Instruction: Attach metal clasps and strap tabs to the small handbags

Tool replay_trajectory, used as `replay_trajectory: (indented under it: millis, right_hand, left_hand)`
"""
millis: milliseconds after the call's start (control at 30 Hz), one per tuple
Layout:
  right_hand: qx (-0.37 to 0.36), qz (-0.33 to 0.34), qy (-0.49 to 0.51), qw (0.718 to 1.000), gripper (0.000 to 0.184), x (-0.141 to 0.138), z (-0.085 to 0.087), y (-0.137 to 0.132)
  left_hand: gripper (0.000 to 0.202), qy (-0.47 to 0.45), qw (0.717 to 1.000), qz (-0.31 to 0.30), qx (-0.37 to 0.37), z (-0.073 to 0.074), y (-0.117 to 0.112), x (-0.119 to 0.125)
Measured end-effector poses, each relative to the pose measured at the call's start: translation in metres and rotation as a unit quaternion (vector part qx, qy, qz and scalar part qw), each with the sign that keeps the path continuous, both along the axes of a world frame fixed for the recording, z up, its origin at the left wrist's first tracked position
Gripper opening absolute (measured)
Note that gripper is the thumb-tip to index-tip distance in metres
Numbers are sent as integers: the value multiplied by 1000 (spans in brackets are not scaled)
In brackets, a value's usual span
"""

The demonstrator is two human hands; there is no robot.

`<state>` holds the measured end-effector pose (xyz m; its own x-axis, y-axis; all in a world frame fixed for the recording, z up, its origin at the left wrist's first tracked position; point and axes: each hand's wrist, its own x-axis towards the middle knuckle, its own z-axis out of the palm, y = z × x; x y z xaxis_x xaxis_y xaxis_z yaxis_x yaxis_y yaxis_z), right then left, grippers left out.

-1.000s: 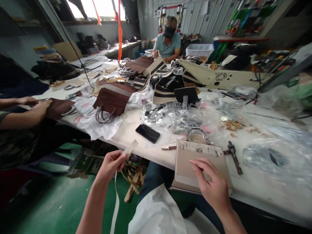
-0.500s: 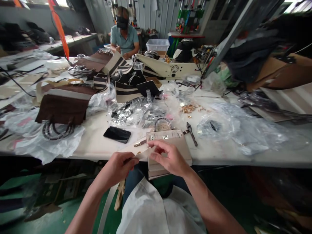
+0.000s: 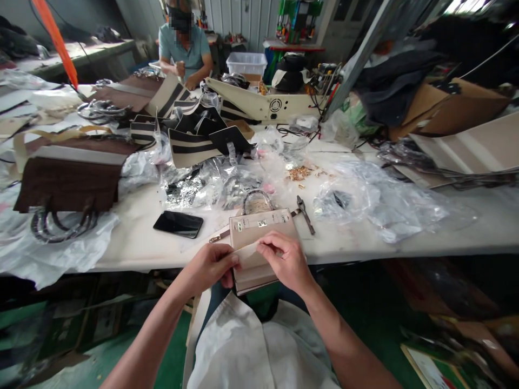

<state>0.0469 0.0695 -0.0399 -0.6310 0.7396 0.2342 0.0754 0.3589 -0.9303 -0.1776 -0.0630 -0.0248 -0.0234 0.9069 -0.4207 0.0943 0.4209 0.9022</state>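
Note:
A beige handbag with small metal fittings along its top lies at the near edge of the white table, partly over the edge. My left hand and my right hand each pinch one end of a thin beige strip, stretched between them in front of the bag. The strip's long tail hangs down past my left wrist toward the floor.
A black phone lies left of the bag, pliers to its right. Clear plastic bags, gold fittings, brown bags and striped bags cover the table. Another person sits at the far end.
One second ago my left hand held the strip alone off the table edge and my right rested on the bag. Now both hands pinch the strip, held closer to the bag. The view swung right.

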Motion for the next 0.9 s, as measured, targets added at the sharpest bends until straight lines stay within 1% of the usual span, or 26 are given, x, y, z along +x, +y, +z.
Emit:
replay_trajectory:
  millis: [100, 200, 267, 333, 400, 433, 500, 633, 767, 900]
  right_hand:
    - [-55, -65, -19, 996, 29, -2, -14, 11]
    - [-96, -131, -38, 986, 35, -10, -27, 31]
    - [-86, -163, -45, 982, 40, -17, -34, 46]
    - [-51, -179, -54, 981, 55, -23, -41, 58]
    - [-1, -181, -79, 980, 71, -25, -47, 65]
    - [25, -178, -97, 979, 73, -26, -49, 66]
    - [65, -168, -124, 976, 68, -25, -53, 66]
    - [85, -153, -142, 974, 61, -25, -55, 63]
    - [105, -152, -164, 969, 57, -27, -52, 62]
    - [130, -155, -194, 960, 47, -30, -49, 62]
  left_hand:
    - [47, 47, 999, -1, 9, 3, 24, -1]
    - [44, 162, 986, 10, 46, 11, 61, -7]
    - [39, 228, 972, 5, 52, 14, 86, -11]
    - [34, 270, 962, -3, 47, 16, 108, -12]
    - [31, 299, 954, -12, 39, 13, 121, -11]
    - [30, 309, 950, -13, 34, 11, 125, -11]
    - [29, 323, 946, -15, 20, 4, 128, -10]
    - [26, 310, 951, -12, 3, -9, 126, -12]
    - [24, 292, 956, -12, -14, -11, 129, -16]
    - [22, 285, 958, -11, -18, -10, 132, -16]
